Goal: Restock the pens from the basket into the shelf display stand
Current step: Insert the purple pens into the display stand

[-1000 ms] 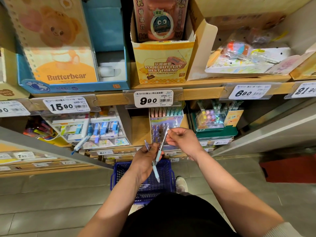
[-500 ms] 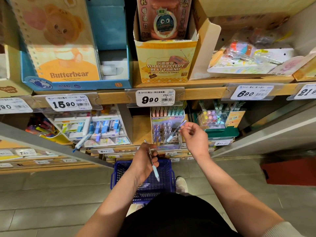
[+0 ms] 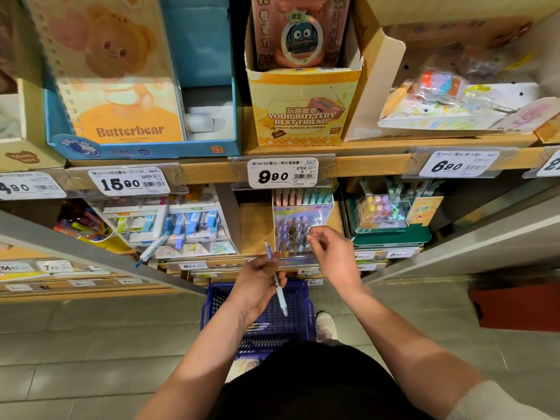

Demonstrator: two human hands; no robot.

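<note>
The clear pen display stand [image 3: 303,212] sits on the lower shelf under the 9.90 price tag and holds several purple and blue pens. My right hand [image 3: 335,256] reaches to its front right corner, fingertips pinched on the top of a pen standing in it. My left hand [image 3: 257,281] is lower, above the basket, gripping a light blue pen [image 3: 279,294] that points down and to the right. The blue plastic basket [image 3: 306,301] stands on the floor below my hands, with a few more pens [image 3: 257,326] lying in it.
A correction-tape display [image 3: 181,225] is left of the stand, with a loose pen [image 3: 151,250] sticking out over the shelf edge. A green marker display [image 3: 389,234] is on the right. My shoe [image 3: 325,325] is beside the basket. A red object [image 3: 515,307] lies on the floor at right.
My right hand carried a pen from my left hand up to the stand and set it down in it. My left hand stayed put with one pen.
</note>
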